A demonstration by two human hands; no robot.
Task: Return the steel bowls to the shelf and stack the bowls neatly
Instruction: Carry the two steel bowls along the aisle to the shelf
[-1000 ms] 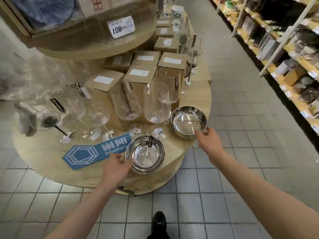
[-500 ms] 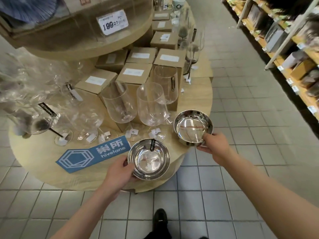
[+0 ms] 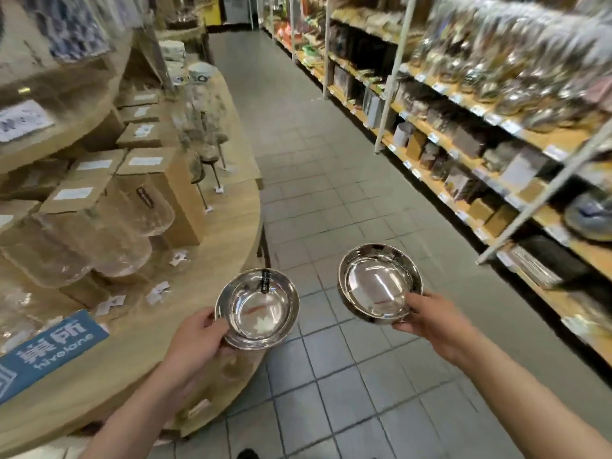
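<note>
The left hand grips one shiny round steel bowl, the right hand another, both at lower centre; next is probably carrying them to the wooden shelf at right.

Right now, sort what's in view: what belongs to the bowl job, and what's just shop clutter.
Job: shiny steel bowl with black tag in left hand; plain shiny steel bowl in right hand; long wooden wall shelf.
Clutter: clear wine glasses; brown cardboard boxes; blue sign; round wooden display table.
</note>
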